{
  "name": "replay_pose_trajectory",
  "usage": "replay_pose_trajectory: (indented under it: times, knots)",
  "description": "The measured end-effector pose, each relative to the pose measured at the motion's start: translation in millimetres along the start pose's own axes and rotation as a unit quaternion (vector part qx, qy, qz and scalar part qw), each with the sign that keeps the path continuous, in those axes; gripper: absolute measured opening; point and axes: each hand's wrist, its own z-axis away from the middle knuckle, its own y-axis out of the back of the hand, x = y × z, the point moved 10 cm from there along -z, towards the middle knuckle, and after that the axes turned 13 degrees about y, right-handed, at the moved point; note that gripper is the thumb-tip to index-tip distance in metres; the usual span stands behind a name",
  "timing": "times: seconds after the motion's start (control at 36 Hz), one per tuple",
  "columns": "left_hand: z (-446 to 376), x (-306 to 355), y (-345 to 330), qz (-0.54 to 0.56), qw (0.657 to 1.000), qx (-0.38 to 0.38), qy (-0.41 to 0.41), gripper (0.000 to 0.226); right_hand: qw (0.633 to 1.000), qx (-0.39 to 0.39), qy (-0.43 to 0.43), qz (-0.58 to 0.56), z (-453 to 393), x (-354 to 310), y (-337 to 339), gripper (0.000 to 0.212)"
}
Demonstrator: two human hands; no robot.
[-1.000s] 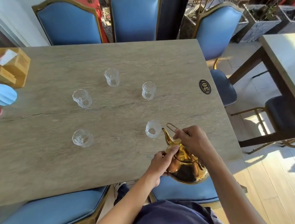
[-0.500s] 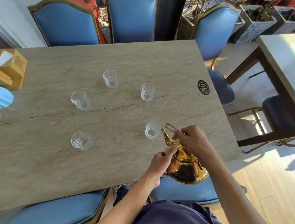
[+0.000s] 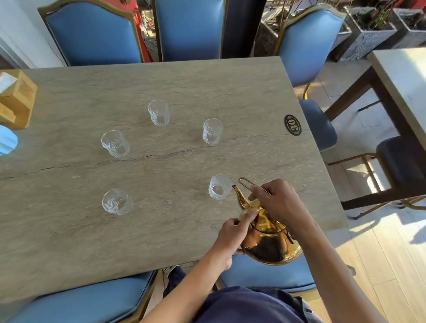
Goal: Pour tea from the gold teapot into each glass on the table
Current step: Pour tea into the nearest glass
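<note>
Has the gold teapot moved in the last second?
No. The gold teapot keeps the same small gap, spout tip just right of the nearest glass.

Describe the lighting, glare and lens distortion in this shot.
Head view: hard sunlight and long shadows fall on the wooden floor at right; the teapot shows bright glare; the table is evenly lit; wide-angle bending bows the table edges and chairs.
</note>
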Motion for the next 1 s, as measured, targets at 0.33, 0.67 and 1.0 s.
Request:
replay_pose_trajectory:
  times: [0.33, 0.67, 1.0]
  knots:
    - [1.1, -1.3, -2.9, -0.009, 1.0, -0.008, 0.001, 0.072, 1.0, -0.004, -0.002, 0.004, 1.6, -0.8, 1.4, 0.04]
    - [7.5, 1.8, -5.9, -0.007, 1.0, -0.009, 0.001, 0.071, 1.0, -0.002, 0.009, 0.01, 0.5, -0.8, 2.4, 0.041]
    - [7.8, 2.1, -9.3, -0.011, 1.0, -0.017, -0.003, 0.083, 1.0, -0.002, -0.004, 0.01, 5.1, 1.2, 6.6, 0.04]
